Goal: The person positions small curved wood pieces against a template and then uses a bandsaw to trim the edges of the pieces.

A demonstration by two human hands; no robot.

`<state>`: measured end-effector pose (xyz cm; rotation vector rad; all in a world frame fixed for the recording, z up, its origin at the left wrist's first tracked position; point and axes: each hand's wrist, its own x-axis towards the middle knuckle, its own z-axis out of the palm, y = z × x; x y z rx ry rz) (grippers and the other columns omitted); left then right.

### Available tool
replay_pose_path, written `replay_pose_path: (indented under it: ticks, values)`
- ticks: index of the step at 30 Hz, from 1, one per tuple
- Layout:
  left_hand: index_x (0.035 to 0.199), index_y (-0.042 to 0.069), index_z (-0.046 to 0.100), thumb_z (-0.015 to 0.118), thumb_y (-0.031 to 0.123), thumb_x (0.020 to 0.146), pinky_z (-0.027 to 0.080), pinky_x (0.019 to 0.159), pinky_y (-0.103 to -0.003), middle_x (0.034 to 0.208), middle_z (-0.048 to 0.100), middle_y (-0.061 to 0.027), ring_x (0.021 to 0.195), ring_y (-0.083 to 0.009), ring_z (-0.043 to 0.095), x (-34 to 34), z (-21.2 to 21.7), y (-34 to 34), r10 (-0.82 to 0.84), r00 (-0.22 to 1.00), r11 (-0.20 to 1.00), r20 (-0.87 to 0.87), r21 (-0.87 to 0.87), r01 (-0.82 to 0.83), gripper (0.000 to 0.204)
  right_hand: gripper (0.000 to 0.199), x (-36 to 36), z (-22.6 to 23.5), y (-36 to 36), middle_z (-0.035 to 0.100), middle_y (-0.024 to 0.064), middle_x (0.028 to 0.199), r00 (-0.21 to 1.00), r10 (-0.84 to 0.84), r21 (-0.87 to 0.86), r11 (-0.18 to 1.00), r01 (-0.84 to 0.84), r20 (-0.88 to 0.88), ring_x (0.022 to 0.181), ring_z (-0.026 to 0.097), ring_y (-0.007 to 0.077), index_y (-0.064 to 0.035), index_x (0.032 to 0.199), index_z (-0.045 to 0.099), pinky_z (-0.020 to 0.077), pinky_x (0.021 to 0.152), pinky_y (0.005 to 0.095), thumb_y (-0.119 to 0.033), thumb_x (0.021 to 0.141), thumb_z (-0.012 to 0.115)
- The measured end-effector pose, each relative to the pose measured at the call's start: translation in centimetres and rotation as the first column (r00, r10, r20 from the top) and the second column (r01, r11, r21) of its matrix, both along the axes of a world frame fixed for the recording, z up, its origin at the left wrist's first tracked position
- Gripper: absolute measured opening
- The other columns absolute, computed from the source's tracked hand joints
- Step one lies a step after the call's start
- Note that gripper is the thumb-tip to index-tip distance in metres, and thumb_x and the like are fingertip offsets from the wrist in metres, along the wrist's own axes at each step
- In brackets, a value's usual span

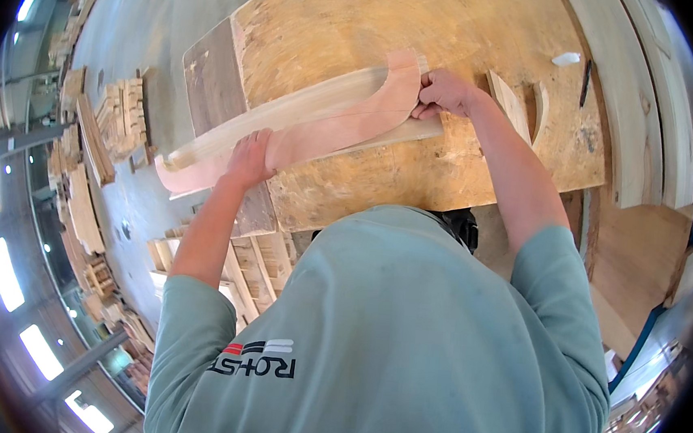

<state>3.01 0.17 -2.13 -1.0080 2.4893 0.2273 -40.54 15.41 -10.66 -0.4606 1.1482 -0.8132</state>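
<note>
A long, thin pink template [329, 126] with a curved, widened right end lies over a pale wooden board [315, 92] on the worktable. The board shows along the template's far side and in a strip on its near side. My left hand [248, 158] rests flat on the template's left part, its fingers stretched over the surface. At the right end, my right hand [447, 94] has its fingers curled against the template's edge, thumb and fingertips closed there. What lies beneath those fingertips is partly hidden.
The tan worktable [337, 28] carries two curved wood pieces [511, 106], a white object [565, 59] and a black pen-like stick [586, 83]. Long planks [632, 101] stand along the right side. Stacked wood pieces [122, 117] sit on the floor at left.
</note>
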Motion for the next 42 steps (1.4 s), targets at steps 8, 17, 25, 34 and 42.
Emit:
replay_pose_path:
  ticks: [8, 17, 25, 34, 42]
  values:
    - [0.142, 0.008, 0.043, 0.092, 0.023, 0.061, 0.040, 0.111, -0.046, 0.135, 0.054, -0.0179, 0.129, -0.0364, 0.051, -0.6, 1.5, 0.4, 0.039, 0.999, 0.998, 0.012, 0.040, -0.039, 0.096, 0.027, -0.2, 0.4, 0.1, 0.071, 0.0145, 0.101, 0.998, 0.004, 0.053, 0.999, -0.007, 0.066, 0.085, 0.075, 0.0223, 0.0053, 0.110, 0.065, 0.0649, 0.072, 0.0305, 0.009, 0.084, 0.057]
    - [0.141, 0.008, 0.043, 0.094, 0.022, 0.057, 0.041, 0.110, -0.046, 0.135, 0.054, -0.0174, 0.129, -0.0375, 0.050, 0.5, 0.8, -0.1, 0.026, 0.998, 0.999, -0.063, 0.038, -0.024, 0.099, 0.027, -0.6, -0.6, 0.0, 0.072, 0.0164, 0.100, 0.996, 0.008, 0.030, 1.000, -0.010, 0.085, 0.084, 0.075, 0.0240, 0.0066, 0.108, 0.065, 0.0653, 0.071, 0.0306, 0.010, 0.083, 0.057]
    - [0.134, 0.009, 0.046, 0.089, 0.018, 0.062, 0.042, 0.108, -0.047, 0.130, 0.056, -0.0163, 0.125, -0.0361, 0.052, 0.5, 0.6, 0.1, 0.025, 0.998, 0.999, -0.064, 0.028, -0.023, 0.085, 0.029, -0.5, -0.6, 0.1, 0.073, 0.0176, 0.098, 0.996, 0.038, 0.018, 0.999, -0.040, 0.083, 0.083, 0.075, 0.0233, 0.0080, 0.111, 0.065, 0.0651, 0.071, 0.0291, 0.009, 0.083, 0.058]
    - [0.137, 0.008, 0.044, 0.089, 0.020, 0.064, 0.042, 0.109, -0.046, 0.131, 0.055, -0.0161, 0.126, -0.0369, 0.052, 0.5, 0.2, 0.0, 0.035, 0.999, 0.999, 0.008, 0.003, -0.035, 0.086, 0.033, -0.6, -0.4, 0.1, 0.073, 0.0193, 0.102, 0.997, 0.031, 0.028, 0.999, -0.033, 0.066, 0.084, 0.075, 0.0237, 0.0088, 0.117, 0.064, 0.0653, 0.071, 0.0297, 0.009, 0.084, 0.060]
    - [0.138, 0.007, 0.046, 0.091, 0.020, 0.059, 0.041, 0.111, -0.045, 0.135, 0.054, -0.0177, 0.128, -0.0376, 0.051, 0.6, 0.1, -0.2, 0.045, 0.998, 0.998, -0.045, 0.041, -0.043, 0.092, 0.034, -0.6, 0.2, 0.0, 0.073, 0.0183, 0.102, 0.997, 0.056, 0.041, 0.997, -0.058, 0.048, 0.086, 0.075, 0.0233, 0.0080, 0.117, 0.064, 0.0652, 0.073, 0.0298, 0.009, 0.084, 0.058]
